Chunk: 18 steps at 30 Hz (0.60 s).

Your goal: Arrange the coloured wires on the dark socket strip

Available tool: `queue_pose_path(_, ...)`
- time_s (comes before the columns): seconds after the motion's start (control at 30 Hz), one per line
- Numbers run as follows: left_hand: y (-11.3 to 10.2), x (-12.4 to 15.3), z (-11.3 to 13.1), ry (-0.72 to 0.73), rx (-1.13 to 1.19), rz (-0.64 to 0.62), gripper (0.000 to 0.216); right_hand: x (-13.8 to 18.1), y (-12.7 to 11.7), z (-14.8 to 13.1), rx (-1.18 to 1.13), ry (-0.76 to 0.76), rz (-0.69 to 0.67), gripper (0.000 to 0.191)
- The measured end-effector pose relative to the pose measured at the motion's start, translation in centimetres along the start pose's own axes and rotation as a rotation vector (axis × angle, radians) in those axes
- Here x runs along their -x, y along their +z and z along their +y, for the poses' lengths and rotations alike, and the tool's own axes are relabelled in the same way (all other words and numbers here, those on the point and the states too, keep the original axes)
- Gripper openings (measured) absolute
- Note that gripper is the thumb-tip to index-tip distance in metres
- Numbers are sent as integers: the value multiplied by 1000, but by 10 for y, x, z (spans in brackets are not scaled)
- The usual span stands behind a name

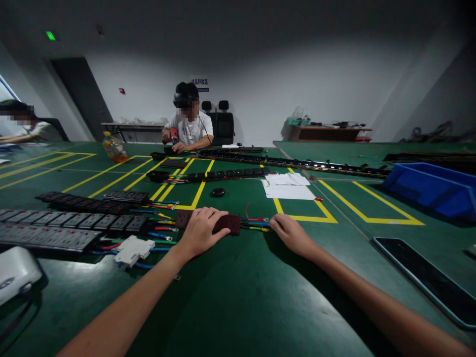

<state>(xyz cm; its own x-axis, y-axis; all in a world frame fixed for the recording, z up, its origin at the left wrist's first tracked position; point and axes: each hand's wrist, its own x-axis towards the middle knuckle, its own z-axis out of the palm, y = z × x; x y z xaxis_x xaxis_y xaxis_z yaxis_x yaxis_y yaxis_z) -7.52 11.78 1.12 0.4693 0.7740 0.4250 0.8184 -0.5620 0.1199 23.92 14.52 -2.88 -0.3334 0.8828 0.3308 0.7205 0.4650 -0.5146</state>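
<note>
My left hand (203, 229) lies over a dark red socket module (230, 223) on the green table (238, 297), fingers curled round its top edge. Coloured wires (256, 224) with ring terminals stick out of the module's right end. My right hand (292, 233) rests on the table at those wire ends, its fingertips pinched at the wire tips. Left of the module lie rows of black socket strips (70, 223) and a white breaker (134, 249) with blue and red leads.
A person in a white shirt (189, 129) sits across the table holding a red tool. A blue bin (431, 188) stands at the right, white papers (288, 186) in the middle, a drink bottle (114, 148) far left, a dark tray (427, 277) near right, long black rails (297, 162) behind.
</note>
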Motion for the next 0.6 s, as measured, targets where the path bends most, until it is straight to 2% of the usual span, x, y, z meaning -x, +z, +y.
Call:
queue_pose_path(0.3,0,1,0,0,12,-8,45,2,-3,-4,-154,87,68,36)
queue_pose_path(0.6,-1,1,1,24,24,-28,45,4,-4,-6,-126,-20,83,27)
